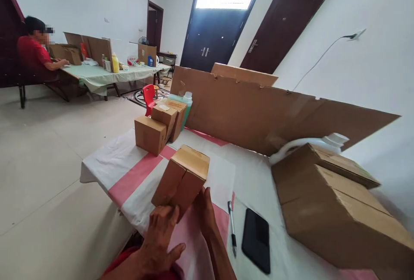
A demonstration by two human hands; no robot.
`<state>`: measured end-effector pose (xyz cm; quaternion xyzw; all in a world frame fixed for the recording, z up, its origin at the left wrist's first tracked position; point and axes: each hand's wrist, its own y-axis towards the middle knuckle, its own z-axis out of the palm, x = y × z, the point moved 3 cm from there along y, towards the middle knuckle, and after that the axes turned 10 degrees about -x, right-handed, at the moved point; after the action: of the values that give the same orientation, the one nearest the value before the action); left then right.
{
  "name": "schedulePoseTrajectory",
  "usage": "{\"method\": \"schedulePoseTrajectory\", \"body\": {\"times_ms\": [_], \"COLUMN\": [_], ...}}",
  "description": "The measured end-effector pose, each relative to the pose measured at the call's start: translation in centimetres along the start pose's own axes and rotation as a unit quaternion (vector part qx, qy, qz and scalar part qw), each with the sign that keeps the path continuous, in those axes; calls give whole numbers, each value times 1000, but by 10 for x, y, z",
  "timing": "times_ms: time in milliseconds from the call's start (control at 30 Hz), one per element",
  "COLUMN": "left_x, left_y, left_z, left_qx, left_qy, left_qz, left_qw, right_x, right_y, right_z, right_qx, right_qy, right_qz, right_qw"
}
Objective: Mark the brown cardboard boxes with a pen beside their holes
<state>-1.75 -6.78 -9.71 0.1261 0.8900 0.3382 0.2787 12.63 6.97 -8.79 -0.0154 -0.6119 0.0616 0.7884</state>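
Note:
A small brown cardboard box (181,180) stands near the table's front edge, with its seam side toward me. My left hand (163,232) presses bent fingers against its lower near face, the thumb held apart. Along the box's right side lies my right hand (205,211), and its fingers are partly hidden by the box. The box sits between both hands; whether its bottom touches the cloth is hidden. A black phone (256,240) and a pen (232,228) lie to the right of my right hand.
More cardboard boxes (150,135) stand at the table's left, before a jug of green liquid (186,109). Larger cartons (339,211) and a white jug (323,143) are at right. A cardboard panel (258,107) lines the back. A person in red (35,58) sits at another table.

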Motion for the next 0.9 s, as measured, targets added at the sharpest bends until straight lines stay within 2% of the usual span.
{"method": "schedulePoseTrajectory", "body": {"times_ms": [100,167,300,367,467,600,767,900], "left_x": [-30,-43,-49,-40,-17,17,53,70], "left_y": [16,26,49,61,78,89,76,50], "left_z": [-1,-5,-13,-13,-6,2,3,6], "left_qx": [-15,-29,-57,-62,-44,-49,-65,-64], "left_qy": [15,3,-20,-31,-100,-186,-277,-307], "left_qz": [113,160,159,123,24,-82,-207,-317], "left_qw": [993,987,986,990,994,978,936,895], "right_x": [9,12,12,13,16,16,3,-10], "right_y": [-3,-5,-12,-18,-29,-36,-39,-44], "right_z": [-12,-17,-30,-37,-42,-41,-38,-25], "right_qx": [-33,-51,-75,-88,-101,-83,-86,-27], "right_qy": [-13,-23,-35,-30,2,10,20,-41], "right_qz": [-5,-5,1,-1,0,-2,13,-9], "right_qw": [999,998,997,996,995,996,996,999]}}
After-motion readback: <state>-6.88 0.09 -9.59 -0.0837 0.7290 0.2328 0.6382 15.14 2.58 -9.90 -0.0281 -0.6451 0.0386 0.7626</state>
